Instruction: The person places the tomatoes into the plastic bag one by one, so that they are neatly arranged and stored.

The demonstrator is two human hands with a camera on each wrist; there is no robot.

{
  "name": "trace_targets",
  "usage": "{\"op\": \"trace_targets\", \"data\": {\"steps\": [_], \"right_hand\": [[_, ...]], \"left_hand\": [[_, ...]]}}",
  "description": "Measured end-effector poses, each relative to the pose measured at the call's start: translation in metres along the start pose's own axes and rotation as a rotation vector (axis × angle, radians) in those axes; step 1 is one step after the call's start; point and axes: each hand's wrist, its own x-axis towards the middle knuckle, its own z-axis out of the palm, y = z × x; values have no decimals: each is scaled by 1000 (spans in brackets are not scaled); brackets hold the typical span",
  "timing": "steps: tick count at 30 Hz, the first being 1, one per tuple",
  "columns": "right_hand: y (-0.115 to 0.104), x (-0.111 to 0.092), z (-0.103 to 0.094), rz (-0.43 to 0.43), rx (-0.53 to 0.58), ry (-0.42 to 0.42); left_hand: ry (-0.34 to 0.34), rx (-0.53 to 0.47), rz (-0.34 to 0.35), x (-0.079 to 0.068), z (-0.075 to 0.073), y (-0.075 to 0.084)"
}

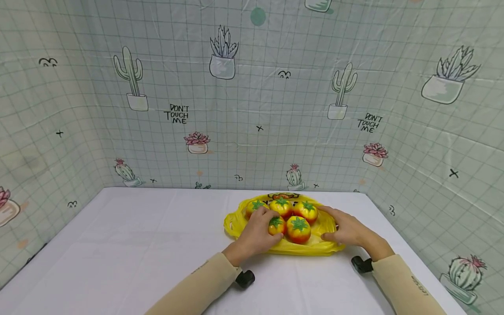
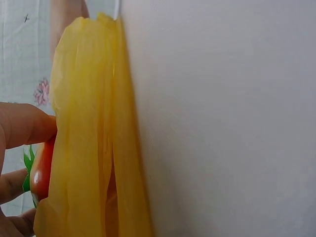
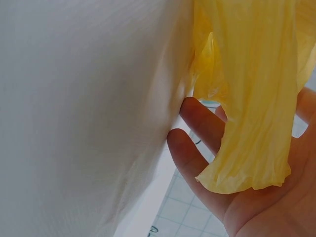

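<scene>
A spread-out yellow plastic bag (image 1: 283, 248) lies on the table with several glossy red-and-yellow tomatoes on it, each with a green star-shaped leaf top. My left hand (image 1: 257, 232) grips the front left tomato (image 1: 277, 225), thumb at its near side and fingers curled over the far side. In the left wrist view that tomato (image 2: 43, 170) shows partly behind the bag's raised edge. At the bag's right end is my right hand (image 1: 348, 228), thumb and fingers spread apart. The right wrist view shows the bag's handle (image 3: 256, 148) hanging across its palm, with fairly straight fingers (image 3: 185, 153) near the tabletop.
Beside the held tomato sits another tomato (image 1: 298, 229), with others behind it. A white cloth covers the table (image 1: 138, 245). Grid-patterned curtains (image 1: 256, 100) with cactus prints enclose the back and sides. Dark wrist devices (image 1: 245, 279) sit below both wrists.
</scene>
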Motion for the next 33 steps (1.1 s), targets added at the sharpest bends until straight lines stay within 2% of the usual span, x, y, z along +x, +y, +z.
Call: {"op": "trace_targets", "data": {"steps": [26,33], "right_hand": [[0,1,0,18,5,-9],[0,1,0,21,7,-11]], "left_hand": [[8,46,-47,-1,-1,2],[26,68,-25,-1,-1,1]]}}
